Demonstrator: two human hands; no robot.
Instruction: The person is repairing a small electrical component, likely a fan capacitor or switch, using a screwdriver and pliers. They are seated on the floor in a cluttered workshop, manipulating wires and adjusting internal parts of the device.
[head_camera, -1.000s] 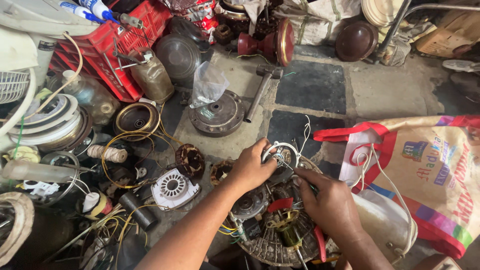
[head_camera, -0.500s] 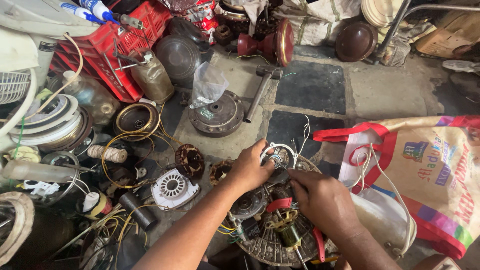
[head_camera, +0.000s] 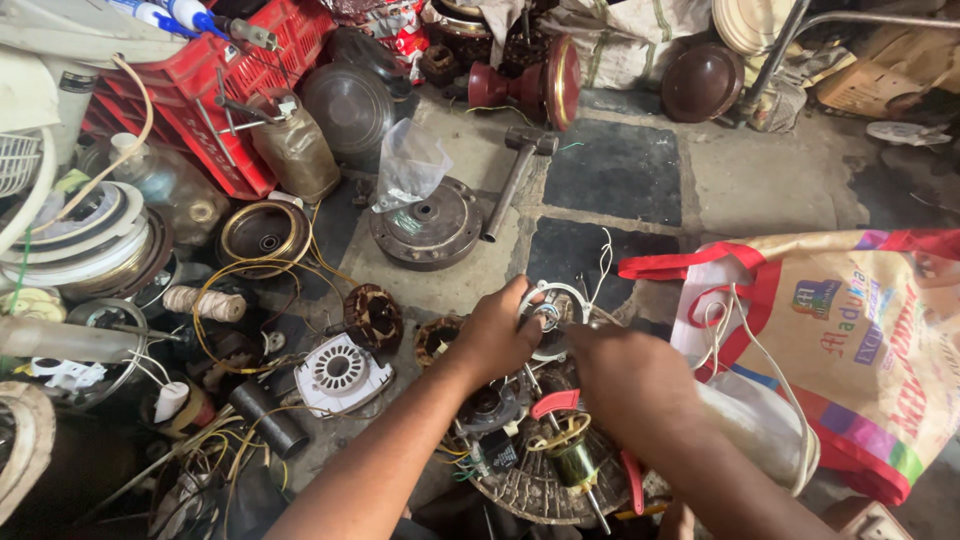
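- Low in the middle of the floor, between the two hands, sits a white round motor end cover (head_camera: 553, 312) with a shiny metal hub at its centre.
- The left hand (head_camera: 497, 335) comes in from the lower left and its fingers are curled shut on the cover's near-left rim, thumb side toward the hub.
- The right hand (head_camera: 632, 380) lies just right of and below the cover, knuckles up; its fingertips reach the cover's lower right edge, but whether they pinch it or only touch cannot be told, since the back of the hand hides them.
- The cover is pale, ring-shaped and tilted a little; thin white wires (head_camera: 603, 262) rise from its upper right side.
- Directly beneath the hands lies a round wire fan guard (head_camera: 530, 485) carrying a small brass-coloured motor (head_camera: 574, 455) and pliers with red handles (head_camera: 556, 403), all crowded together.
- Left of the left hand, close by, stand two copper-wound stators (head_camera: 373, 316), and a white vented motor cover (head_camera: 338, 370) lies just beyond them.
- To the right a printed cloth bag with red handles (head_camera: 850, 330) presses close to the right wrist, leaving little room on that side.
- Above the cover the tiled floor (head_camera: 610, 170) is the one open patch, bounded by a hammer (head_camera: 512, 175) and a dark round motor housing (head_camera: 425, 220) with a clear plastic bag (head_camera: 410, 165) on it.
- A red plastic crate (head_camera: 230, 90) and stacked fan parts close off the far left.
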